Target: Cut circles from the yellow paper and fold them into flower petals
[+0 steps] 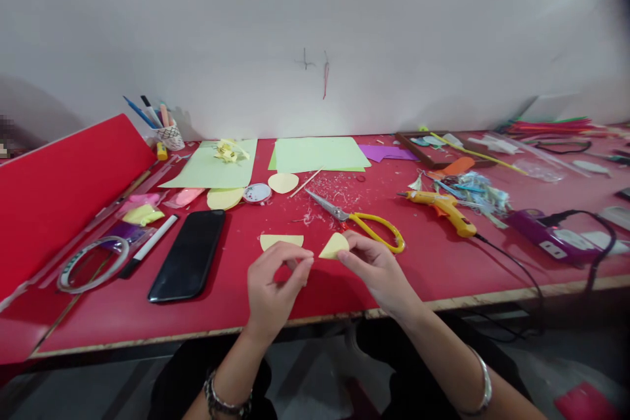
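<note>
Between the thumb and fingers of my right hand (377,269) is a small pale yellow paper cone (333,246), its point turned left. My left hand (278,282) is just left of that tip, thumb and fingertips pressed together. Whether anything tiny sits in that pinch cannot be made out. A pale yellow paper half-circle (281,240) lies flat behind my left hand. Yellow-handled scissors (377,226) rest partly open on the red table (236,308), just beyond my right hand. Farther back are a rounded yellow paper piece (283,182) and a thin wooden stick (306,182).
A black phone (188,256), marker (150,246) and tape roll (93,265) lie left. Green paper sheets (319,153) are at the back. A yellow glue gun (443,209) trails its cord to the right, near a purple power strip (551,237). A white partition (221,59) stands behind.
</note>
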The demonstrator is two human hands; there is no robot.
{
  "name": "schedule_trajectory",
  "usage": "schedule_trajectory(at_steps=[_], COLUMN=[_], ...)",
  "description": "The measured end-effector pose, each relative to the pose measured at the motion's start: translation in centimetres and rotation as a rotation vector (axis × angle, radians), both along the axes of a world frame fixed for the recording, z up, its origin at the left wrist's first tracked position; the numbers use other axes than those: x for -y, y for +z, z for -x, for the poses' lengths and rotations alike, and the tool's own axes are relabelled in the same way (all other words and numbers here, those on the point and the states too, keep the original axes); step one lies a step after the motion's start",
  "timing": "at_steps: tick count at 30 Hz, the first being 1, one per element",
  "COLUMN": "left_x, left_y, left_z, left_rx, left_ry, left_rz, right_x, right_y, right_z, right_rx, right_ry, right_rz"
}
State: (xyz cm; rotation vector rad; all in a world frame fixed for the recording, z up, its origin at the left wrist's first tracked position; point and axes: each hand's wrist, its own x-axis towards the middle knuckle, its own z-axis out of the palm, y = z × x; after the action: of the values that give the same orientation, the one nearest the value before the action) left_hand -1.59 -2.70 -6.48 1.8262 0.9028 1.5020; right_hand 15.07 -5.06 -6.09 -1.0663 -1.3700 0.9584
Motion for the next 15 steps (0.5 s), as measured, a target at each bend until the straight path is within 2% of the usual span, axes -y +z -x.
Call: schedule_trajectory(at_steps=[2,4,7,12,15], left_x=[-0.4,-0.6,-0.5,0.1,0.0], left_y=[-0.1,-0.2,-0.4,-0.7,-0.7], left_z=[0.0,-0.1,-0.5,-1.5,-1.6], left_rx=[0.044,0.075,0.027,-0.035,0.003], left_ry=[-0.042,-0.151,-0.265,-0.183,-0.154], left_rz=[0.190,0.360,0.464,0.492,0.536], right_x=[0.1,0.3,0.5,0.7,0.9], right_y=[0.1,0.2,0.0,-0.6,-0.7], right_z=[-0.1,-0.1,-0.1,0.2,0.5], right_rx=[0.072,0.195,0.431,0.752,0.732], right_ry=[-0.016,-0.045,-0.112,-0.150,-0.118], right_rz=[-0.065,-0.166,-0.333,-0.485,-0.511])
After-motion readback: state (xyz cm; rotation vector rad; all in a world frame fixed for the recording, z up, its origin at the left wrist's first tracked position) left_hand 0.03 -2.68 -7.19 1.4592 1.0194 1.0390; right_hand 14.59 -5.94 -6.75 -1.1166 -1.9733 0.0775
